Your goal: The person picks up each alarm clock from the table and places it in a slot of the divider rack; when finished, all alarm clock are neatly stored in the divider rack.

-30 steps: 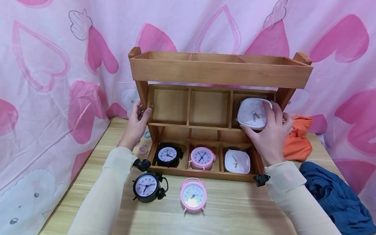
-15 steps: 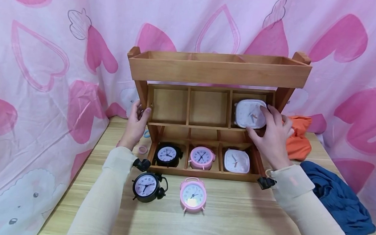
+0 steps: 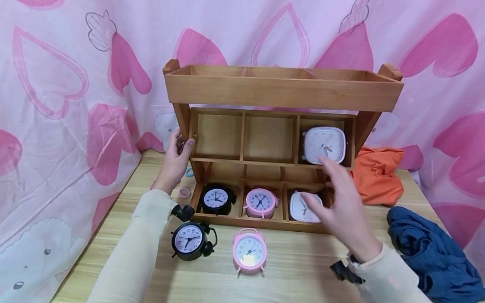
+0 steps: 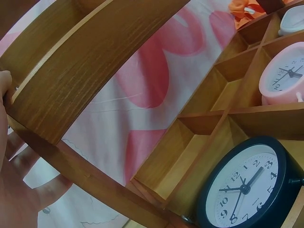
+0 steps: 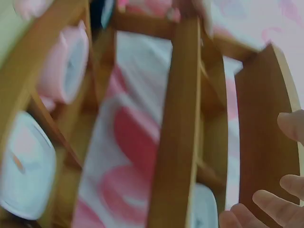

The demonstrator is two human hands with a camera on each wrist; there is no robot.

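A wooden tiered shelf [image 3: 280,95] with divided compartments stands on the table. At its left side my left hand [image 3: 174,163] holds the upright, thumb in front and fingers behind, as the left wrist view shows. A white square clock [image 3: 322,140] leans in the right compartment of the middle tier. Just below and in front of it is my right hand [image 3: 344,212], thumb and fingers spread, holding nothing. In the bottom tier sit a black alarm clock [image 3: 213,201], a pink alarm clock [image 3: 259,203] and another white clock [image 3: 299,209], partly hidden by the right thumb.
In front of the shelf, a second black alarm clock [image 3: 187,240] and a second pink alarm clock [image 3: 249,253] lie on the table [image 3: 292,286]. Orange cloth [image 3: 378,175] and blue cloth [image 3: 437,263] lie at the right. A pink heart-patterned curtain [image 3: 243,20] hangs behind.
The right hand set the white clock against the middle tier's right compartment, let go, and drew back down toward me. My left hand has stayed at the shelf's left side.
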